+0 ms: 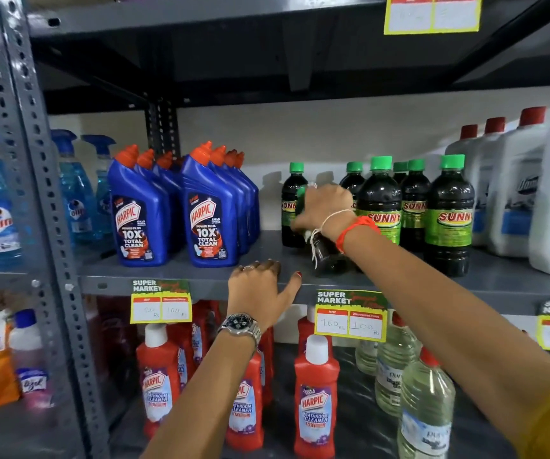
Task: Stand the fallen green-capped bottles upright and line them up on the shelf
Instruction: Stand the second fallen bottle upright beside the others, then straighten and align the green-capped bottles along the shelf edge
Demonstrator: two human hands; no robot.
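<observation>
Several dark green-capped bottles with green SUNNY labels stand on the grey middle shelf point(181, 274), among them one at the left point(291, 207) and one at the front right point(449, 217). My right hand point(324, 210) is shut on another green-capped bottle point(328, 256), which is tilted, its dark base near the shelf and its cap hidden behind the hand. My left hand point(260, 291) rests on the shelf's front edge with fingers curled over it and thumb spread, holding no bottle.
Blue Harpic bottles point(207, 213) stand left of the green-capped group, white red-capped jugs point(518, 193) to the right. Blue spray bottles sit far left behind a grey upright post point(35, 193). Red Harpic bottles and clear bottles fill the lower shelf. Price tags hang from the shelf edge.
</observation>
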